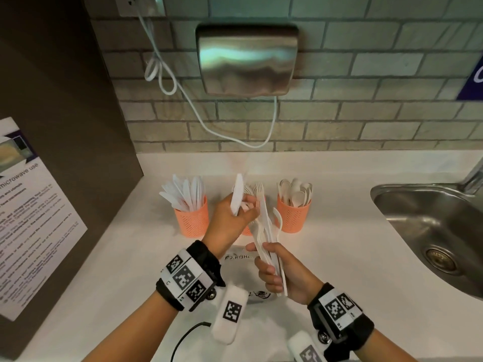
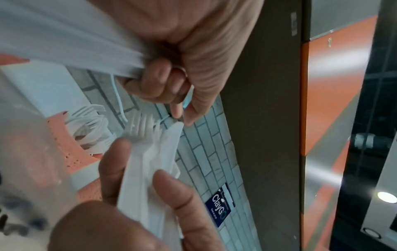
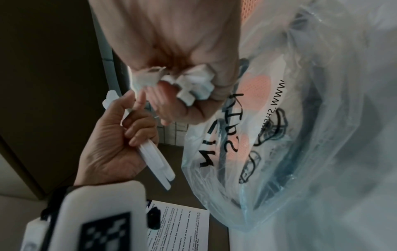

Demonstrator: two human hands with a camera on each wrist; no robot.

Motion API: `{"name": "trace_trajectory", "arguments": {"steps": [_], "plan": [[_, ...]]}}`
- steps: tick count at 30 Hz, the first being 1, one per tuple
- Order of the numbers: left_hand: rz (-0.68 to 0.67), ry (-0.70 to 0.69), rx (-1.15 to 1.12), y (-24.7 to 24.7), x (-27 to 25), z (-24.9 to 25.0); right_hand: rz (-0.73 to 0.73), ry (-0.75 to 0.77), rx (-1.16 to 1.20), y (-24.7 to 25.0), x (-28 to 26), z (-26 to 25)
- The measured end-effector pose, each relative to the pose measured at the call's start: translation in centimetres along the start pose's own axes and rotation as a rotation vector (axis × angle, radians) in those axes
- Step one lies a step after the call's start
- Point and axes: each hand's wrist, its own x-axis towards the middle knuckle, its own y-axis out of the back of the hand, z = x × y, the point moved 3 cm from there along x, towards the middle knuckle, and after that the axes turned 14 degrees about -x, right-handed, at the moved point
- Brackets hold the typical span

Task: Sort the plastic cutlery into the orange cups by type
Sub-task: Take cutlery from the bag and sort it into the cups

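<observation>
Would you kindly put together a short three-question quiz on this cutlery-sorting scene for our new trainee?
1. True or false: the left hand holds white knives.
2. Which orange cup holds the spoons: (A) the left cup, (B) the right cup, (C) the middle cup, mostly hidden behind the hands?
3. Fill in: the right hand grips a mixed ____ of white cutlery above a clear plastic bag.

Key: 1 true. 2 B; the left cup holds knives and forks show above the middle one. 3 bundle.
</observation>
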Motion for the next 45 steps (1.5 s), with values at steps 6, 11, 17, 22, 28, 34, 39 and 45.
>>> {"name": "trace_trajectory", "arguments": {"steps": [6, 11, 17, 22, 28, 34, 39, 45], "plan": [[-0.032, 0.017, 0.05, -0.4, 0.5, 0.2, -0.074, -0.015, -0.022, -0.6, -0.9, -0.4], [0.023, 0.039, -0.052, 0.3, 1.2, 0.6, -0.028, 0.013, -0.153, -0.4, -1.4, -0.5], [-0.011, 0.038, -0.049, 0.3, 0.6, 0.1, 0.117, 0.097, -0.282, -0.8, -1.4, -0.9], [-0.005, 0.021, -0.029, -0.2, 0.3, -0.2, 0.146, 0.086, -0.328, -1.1, -1.2, -0.6], [0.169, 0.062, -0.164, 1.7, 1.8, -1.0, 0.171, 0.07, -0.402, -1.4, -1.3, -0.7], [0.141, 0.161, -0.16, 2.1, 2.0, -2.7, 0.165, 0.066, -0.472, -1.8, -1.4, -0.4], [0.211, 0.153, -0.173, 4.7, 3.6, -1.0, 0.18, 0.068, -0.449, -0.7, -1.4, -0.6], [0.315, -0.05, 0.323, 10.2, 8.0, 2.0, 0.198, 0.058, -0.392, 0.8, -1.5, -1.0]]}}
